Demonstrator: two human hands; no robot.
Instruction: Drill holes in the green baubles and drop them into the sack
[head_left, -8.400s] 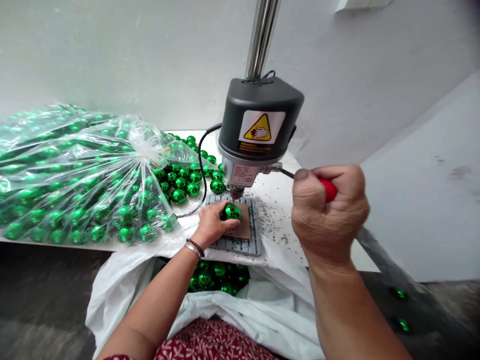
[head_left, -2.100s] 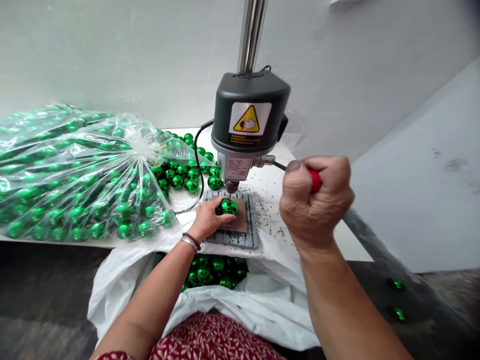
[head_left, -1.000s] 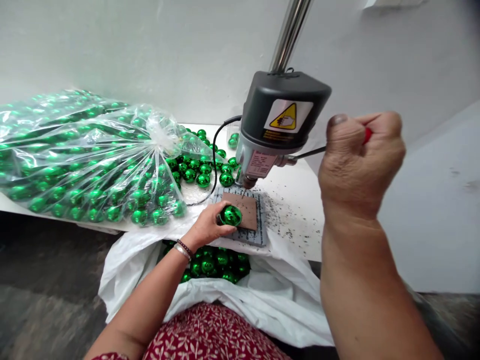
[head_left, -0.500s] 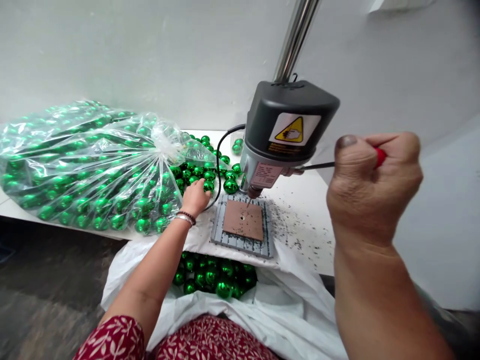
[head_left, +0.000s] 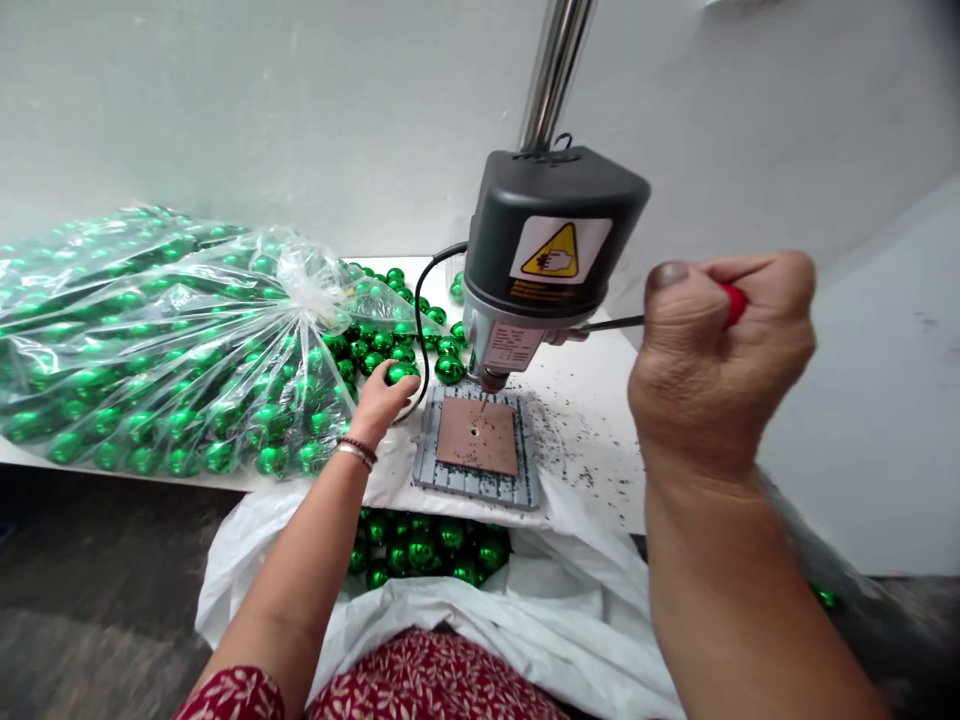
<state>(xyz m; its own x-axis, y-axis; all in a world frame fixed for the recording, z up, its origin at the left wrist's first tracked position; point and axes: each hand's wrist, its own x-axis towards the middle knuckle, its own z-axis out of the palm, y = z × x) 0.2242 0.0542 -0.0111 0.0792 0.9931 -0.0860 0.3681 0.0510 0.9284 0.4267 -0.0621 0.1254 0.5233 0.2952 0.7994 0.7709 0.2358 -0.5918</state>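
Here, the left hand [head_left: 377, 404] grasps a green ball [head_left: 403, 373] beside the loose balls [head_left: 449, 369].
The right hand [head_left: 720, 365] is clenched round the red knob [head_left: 734, 304] of the drill press [head_left: 555, 235]'s lever [head_left: 616, 323]; the bit [head_left: 484, 403] hangs over a brown board [head_left: 480, 452] on the grooved base [head_left: 427, 455], with dark shavings [head_left: 589, 450] scattered alongside.

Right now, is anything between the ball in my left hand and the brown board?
Yes, the black cable: it curves down just right of the ball, between your left hand and the board. Whether it touches the ball, I can't tell. The drill bit also hangs over the board.
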